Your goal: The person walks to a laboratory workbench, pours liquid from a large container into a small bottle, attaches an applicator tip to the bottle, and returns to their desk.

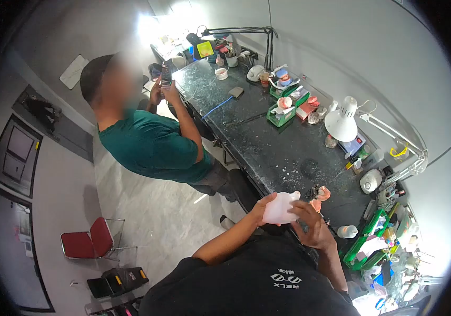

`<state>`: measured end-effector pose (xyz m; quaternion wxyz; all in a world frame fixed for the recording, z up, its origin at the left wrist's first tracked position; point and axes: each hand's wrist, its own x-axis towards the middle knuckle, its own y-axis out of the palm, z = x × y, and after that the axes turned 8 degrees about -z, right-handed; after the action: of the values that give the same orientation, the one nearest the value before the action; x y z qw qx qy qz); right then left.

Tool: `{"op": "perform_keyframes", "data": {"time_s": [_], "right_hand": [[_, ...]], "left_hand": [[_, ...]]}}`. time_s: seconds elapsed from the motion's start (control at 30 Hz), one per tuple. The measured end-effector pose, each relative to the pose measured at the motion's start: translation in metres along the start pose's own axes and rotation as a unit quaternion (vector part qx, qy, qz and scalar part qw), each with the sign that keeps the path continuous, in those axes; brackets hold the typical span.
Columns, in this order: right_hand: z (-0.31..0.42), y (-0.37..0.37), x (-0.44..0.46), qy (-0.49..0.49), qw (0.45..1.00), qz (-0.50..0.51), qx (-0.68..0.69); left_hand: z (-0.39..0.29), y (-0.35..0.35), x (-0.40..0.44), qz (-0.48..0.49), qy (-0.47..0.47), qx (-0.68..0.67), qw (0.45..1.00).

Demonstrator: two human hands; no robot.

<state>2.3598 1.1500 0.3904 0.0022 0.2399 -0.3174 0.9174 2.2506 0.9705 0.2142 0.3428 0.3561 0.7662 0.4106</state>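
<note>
My left hand is closed on the edge of a pale pink, translucent sheet-like piece, held up over the front edge of the bench. At its right side is my right hand, fingers bent and thumb apart; contact with the piece cannot be made out clearly. Just beyond the hands, pink-and-white dental models lie on the dark bench. A white bottle is on the bench to the right of my right hand.
Along the wall stand green trays with dental models and a white desk lamp. More green bins crowd the right end. A person in a green shirt stands at the left, holding a phone. Behind is a red chair.
</note>
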Motion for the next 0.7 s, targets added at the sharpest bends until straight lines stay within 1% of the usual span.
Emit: {"op": "perform_keyframes", "data": {"time_s": [0.03,0.07,0.13,0.17,0.23,0.27,0.33,0.47,0.57,0.63,0.67,0.7], "right_hand": [[0.004,0.0,0.001,0.011,0.999,-0.038,0.006],[0.003,0.0,0.0,0.012,0.999,-0.036,0.006],[0.001,0.002,-0.002,0.141,0.989,-0.028,-0.037],[-0.002,0.004,-0.003,0.141,0.989,-0.027,-0.037],[-0.008,0.008,-0.004,0.172,0.983,-0.042,-0.046],[-0.01,0.009,-0.004,0.171,0.983,-0.042,-0.046],[-0.013,0.008,-0.005,0.112,0.986,-0.088,-0.083],[-0.02,-0.002,-0.003,0.143,0.983,-0.079,-0.086],[-0.02,-0.009,0.002,0.154,0.986,-0.052,-0.045],[-0.014,-0.015,0.008,0.137,0.989,-0.052,0.0],[-0.013,-0.018,0.01,0.136,0.989,-0.051,0.0],[-0.013,-0.022,0.011,0.105,0.994,-0.041,0.01]], "left_hand": [[0.001,0.001,0.001,0.009,-0.005,-0.005,1.0],[0.002,0.001,0.003,0.008,-0.004,-0.007,1.0],[0.003,0.002,0.006,-0.046,0.037,0.116,0.991],[0.006,0.004,0.007,-0.047,0.037,0.115,0.992],[0.009,0.011,0.01,-0.078,0.05,0.088,0.992],[0.008,0.016,0.01,-0.078,0.05,0.089,0.992],[0.005,0.023,0.011,-0.066,0.064,0.083,0.992],[-0.004,0.027,0.014,-0.063,0.081,0.085,0.991],[-0.01,0.029,0.019,-0.067,0.078,0.09,0.991],[-0.012,0.03,0.023,-0.049,0.064,0.058,0.995],[-0.013,0.03,0.026,-0.049,0.066,0.058,0.995],[-0.014,0.031,0.027,-0.034,0.033,0.038,0.998]]}}
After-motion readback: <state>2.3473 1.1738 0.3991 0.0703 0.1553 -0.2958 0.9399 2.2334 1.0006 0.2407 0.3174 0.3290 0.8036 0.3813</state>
